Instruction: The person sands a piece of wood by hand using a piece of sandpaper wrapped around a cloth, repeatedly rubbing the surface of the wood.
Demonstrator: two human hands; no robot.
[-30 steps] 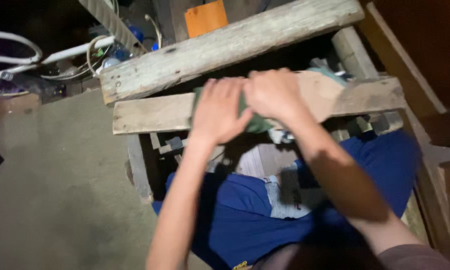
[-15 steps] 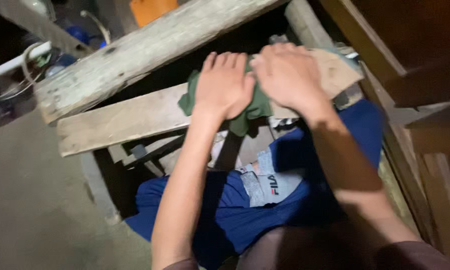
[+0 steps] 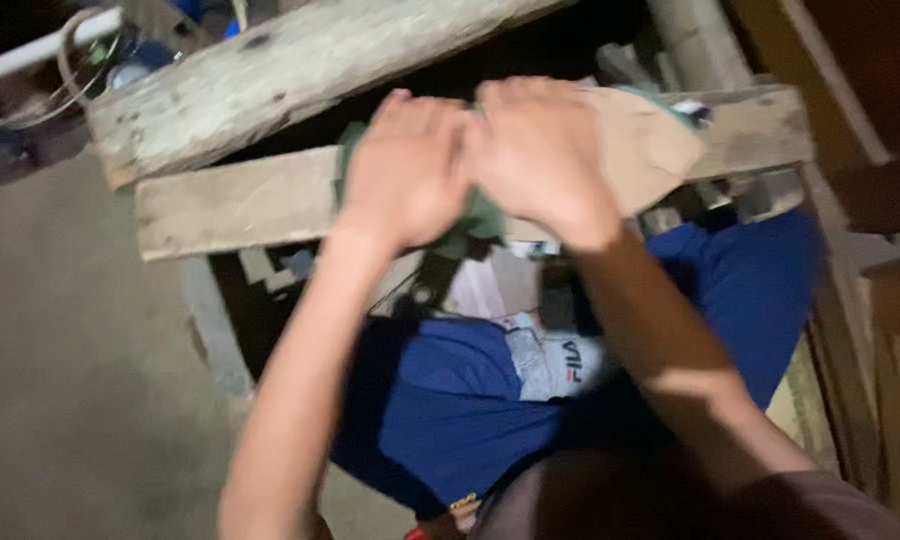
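Both hands lie flat, fingers spread, palms down — the left hand (image 3: 407,170) and the right hand (image 3: 535,150) side by side, touching, pressing a green cloth (image 3: 480,215) onto a rough wooden plank (image 3: 230,205). Only the cloth's edges show beneath them. A second, thicker plank (image 3: 280,70) runs just behind — blue shorts (image 3: 450,400) below.

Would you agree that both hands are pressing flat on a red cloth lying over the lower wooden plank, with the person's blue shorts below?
Not quite: the cloth is green, not red. The head view shows the left hand and right hand side by side, flat on it over the lower wooden plank, with the blue shorts below.
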